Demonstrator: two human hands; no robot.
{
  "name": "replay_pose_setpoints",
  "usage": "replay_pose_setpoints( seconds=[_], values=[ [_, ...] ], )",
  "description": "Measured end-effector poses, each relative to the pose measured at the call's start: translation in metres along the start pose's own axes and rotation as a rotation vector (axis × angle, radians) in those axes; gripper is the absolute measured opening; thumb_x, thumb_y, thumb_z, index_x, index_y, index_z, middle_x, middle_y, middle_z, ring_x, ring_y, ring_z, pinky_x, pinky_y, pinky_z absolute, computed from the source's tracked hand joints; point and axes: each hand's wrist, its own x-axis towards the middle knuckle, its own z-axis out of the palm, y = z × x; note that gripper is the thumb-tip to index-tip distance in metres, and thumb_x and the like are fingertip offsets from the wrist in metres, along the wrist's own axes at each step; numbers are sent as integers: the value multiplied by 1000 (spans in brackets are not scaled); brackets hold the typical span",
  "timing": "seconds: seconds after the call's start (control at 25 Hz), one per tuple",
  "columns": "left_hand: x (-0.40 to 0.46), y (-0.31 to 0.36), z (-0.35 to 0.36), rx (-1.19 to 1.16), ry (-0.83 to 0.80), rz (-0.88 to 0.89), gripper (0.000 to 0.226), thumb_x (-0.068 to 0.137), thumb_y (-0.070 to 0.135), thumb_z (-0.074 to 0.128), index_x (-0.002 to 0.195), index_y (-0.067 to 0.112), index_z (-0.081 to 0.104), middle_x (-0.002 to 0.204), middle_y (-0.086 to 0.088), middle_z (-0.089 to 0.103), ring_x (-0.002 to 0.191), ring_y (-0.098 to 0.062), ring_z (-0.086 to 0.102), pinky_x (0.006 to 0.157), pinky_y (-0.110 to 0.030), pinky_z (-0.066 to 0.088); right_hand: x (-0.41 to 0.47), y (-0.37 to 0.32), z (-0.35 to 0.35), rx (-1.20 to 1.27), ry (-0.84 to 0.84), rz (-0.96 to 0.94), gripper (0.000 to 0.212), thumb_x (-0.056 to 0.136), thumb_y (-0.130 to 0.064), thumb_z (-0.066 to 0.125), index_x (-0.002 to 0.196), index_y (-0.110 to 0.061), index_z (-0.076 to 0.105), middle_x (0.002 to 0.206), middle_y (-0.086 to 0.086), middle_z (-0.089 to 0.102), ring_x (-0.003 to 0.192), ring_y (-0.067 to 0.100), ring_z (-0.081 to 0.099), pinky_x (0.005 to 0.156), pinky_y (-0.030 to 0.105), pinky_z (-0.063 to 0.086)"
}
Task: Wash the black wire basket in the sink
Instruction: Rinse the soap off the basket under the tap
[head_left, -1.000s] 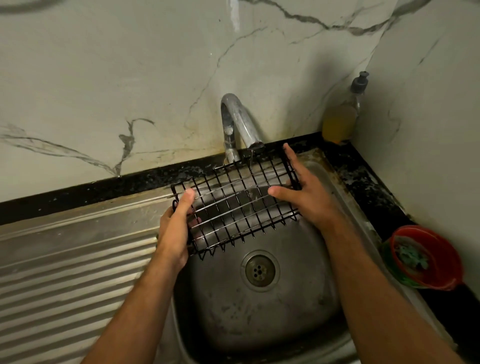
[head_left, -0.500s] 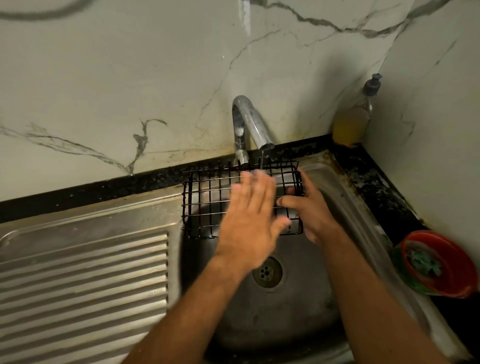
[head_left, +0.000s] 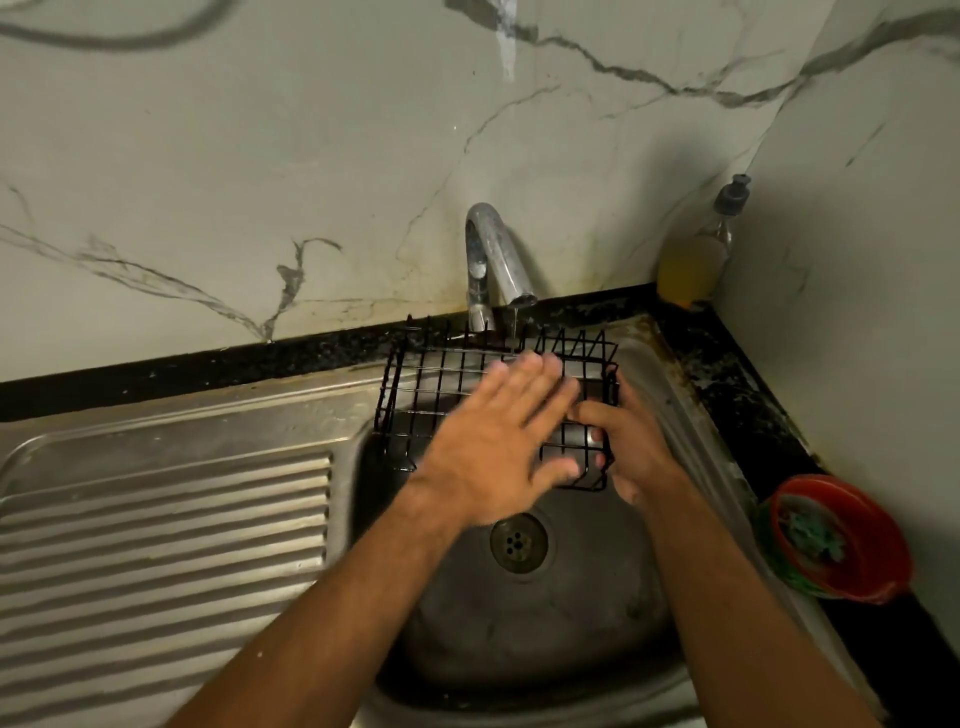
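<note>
The black wire basket (head_left: 426, 384) is held above the steel sink bowl (head_left: 571, 623), just under the chrome tap (head_left: 491, 260). A thin stream of water falls from the spout onto the basket's far side. My right hand (head_left: 634, 447) grips the basket's right end, thumb over the wires and fingers under it. My left hand (head_left: 498, 441) lies flat on the basket's wires with fingers spread and holds nothing. It hides the middle of the basket.
The drain (head_left: 518, 540) sits in the bowl below my hands. A ribbed draining board (head_left: 156, 545) stretches to the left. A soap pump bottle (head_left: 696, 254) stands in the back right corner. A red bowl (head_left: 841, 540) with a green scrubber sits on the dark counter at right.
My left hand left the basket's left end and moved across onto the wires. The basket turned with its walls up and shifted toward the tap, held by my right hand alone.
</note>
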Motion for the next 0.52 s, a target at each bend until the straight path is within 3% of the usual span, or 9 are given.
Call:
replay_pose_setpoints(
  seconds=[0.08, 0.16, 0.24, 0.32, 0.4, 0.52],
  values=[
    [1, 5, -1, 38, -84, 100, 110, 91, 77, 42, 158, 18, -22, 165, -4, -28, 152, -21, -27, 125, -45, -14, 0, -11, -3, -26, -63, 93, 52, 67, -21, 73, 118, -27, 67, 105, 0, 74, 93, 23, 68, 64, 30, 52],
    [4, -5, -9, 33, -153, -109, 128, 79, 77, 60, 157, 22, -26, 165, -3, -29, 153, -27, -25, 125, -52, -12, 5, -24, -5, -124, -65, 215, 49, 58, -34, 76, 106, -31, 67, 99, -3, 70, 82, 19, 61, 60, 30, 45],
    [8, -7, -26, -57, -190, -309, 131, 69, 73, 69, 161, 27, -13, 170, -3, -13, 157, -31, -8, 126, -55, 0, 11, -40, -3, -274, -39, 383, 59, 51, -48, 75, 106, -30, 64, 101, -1, 63, 71, 13, 47, 57, 26, 36],
    [13, -4, -42, -156, -91, -373, 110, 69, 60, 70, 161, 33, 15, 168, -2, 19, 153, -29, 22, 124, -50, 20, 15, -54, 1, -334, -84, 450, 69, 49, -58, 78, 109, -27, 67, 109, 7, 65, 72, 16, 48, 57, 30, 35],
    [13, -9, -53, -390, 21, -468, 83, 76, 39, 69, 153, 35, 40, 157, 2, 43, 139, -23, 45, 112, -37, 37, 21, -69, 5, -315, -111, 402, 68, 58, -70, 75, 112, -29, 68, 113, 12, 66, 76, 19, 52, 60, 30, 36],
    [13, -22, -58, -714, -21, -630, 70, 77, 17, 68, 144, 33, 55, 148, 3, 55, 132, -20, 52, 97, -23, 38, 18, -89, 11, -327, -114, 375, 69, 70, -73, 61, 123, -28, 61, 106, 2, 55, 76, 14, 52, 57, 26, 40]
  ],
)
